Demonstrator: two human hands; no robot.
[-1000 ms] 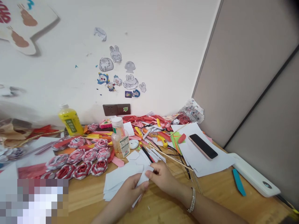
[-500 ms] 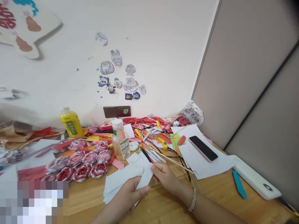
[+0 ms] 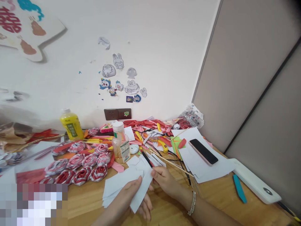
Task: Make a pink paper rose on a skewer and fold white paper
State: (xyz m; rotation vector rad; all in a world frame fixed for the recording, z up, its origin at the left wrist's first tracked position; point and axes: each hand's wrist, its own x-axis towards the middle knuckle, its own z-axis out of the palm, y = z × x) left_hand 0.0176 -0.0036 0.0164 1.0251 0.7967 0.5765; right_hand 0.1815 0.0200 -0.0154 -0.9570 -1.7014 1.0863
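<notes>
A white paper strip (image 3: pixel 142 193) slants down from my right hand (image 3: pixel 166 182), whose thumb and fingers pinch its upper end. My left hand (image 3: pixel 131 197) is beneath and beside the strip. Its thumb is stretched along the left edge and its fingers are spread below, partly hidden by the paper. To the left on the table lies a loose stack of white paper pieces (image 3: pixel 115 186). Just beyond my right fingertips is a slim black tool (image 3: pixel 147 159) with a red part; its kind I cannot make out.
Rolled red, pink and white paper roses (image 3: pixel 82 174) lie at left. Behind stand a clear jar (image 3: pixel 121 149) and a yellow bottle (image 3: pixel 72 125). Coloured paper strips (image 3: pixel 150 125) pile along the wall. At right are a phone (image 3: pixel 203 151), a teal piece (image 3: pixel 240 189) and a long white device (image 3: pixel 256 183).
The fingers of my left hand have loosened from the strip and spread apart. More of the strip's lower end shows. My right hand keeps its pinch, nearly in place.
</notes>
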